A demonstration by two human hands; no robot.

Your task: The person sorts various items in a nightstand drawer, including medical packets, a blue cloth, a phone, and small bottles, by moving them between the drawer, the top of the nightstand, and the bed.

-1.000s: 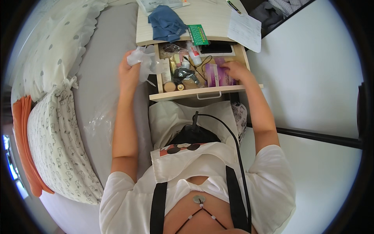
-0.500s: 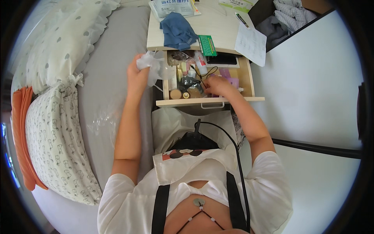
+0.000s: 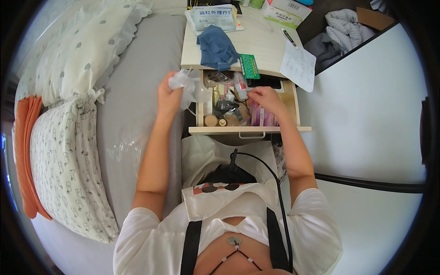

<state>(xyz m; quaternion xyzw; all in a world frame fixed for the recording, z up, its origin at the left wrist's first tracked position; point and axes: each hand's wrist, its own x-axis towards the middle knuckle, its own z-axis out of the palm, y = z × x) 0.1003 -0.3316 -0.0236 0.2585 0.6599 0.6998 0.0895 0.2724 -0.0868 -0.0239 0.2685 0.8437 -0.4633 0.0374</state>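
A crumpled, see-through white plastic bag point(image 3: 185, 85) is bunched in my left hand point(image 3: 168, 94), which is closed beside the drawer's left side. My right hand point(image 3: 268, 98) hangs over the open drawer point(image 3: 220, 130), its fingertips pinched together. What they hold, if anything, is too small to make out. Just left of those fingertips lies a white bottle with a red label point(image 3: 240, 86). A dark thin cord point(image 3: 248, 106) trails below them. Purple packets point(image 3: 266, 117) lie under my right wrist. Small jars point(image 3: 211, 120) and a dark wrapped bundle point(image 3: 228, 107) fill the drawer's left part.
On the cabinet top point(image 3: 261, 36) lie a blue cloth point(image 3: 216, 48), a green card point(image 3: 249, 66) hanging over the edge, a paper sheet point(image 3: 298, 66), a pen point(image 3: 289, 38) and packages. A grey bed point(image 3: 151, 59) with pillows is at left. A white panel point(image 3: 366, 110) stands at right.
My right hand has lifted off the purple packets and moved toward the drawer's back. The black cord's loop has dropped lower. My left hand still grips the bag. The view has shifted slightly.
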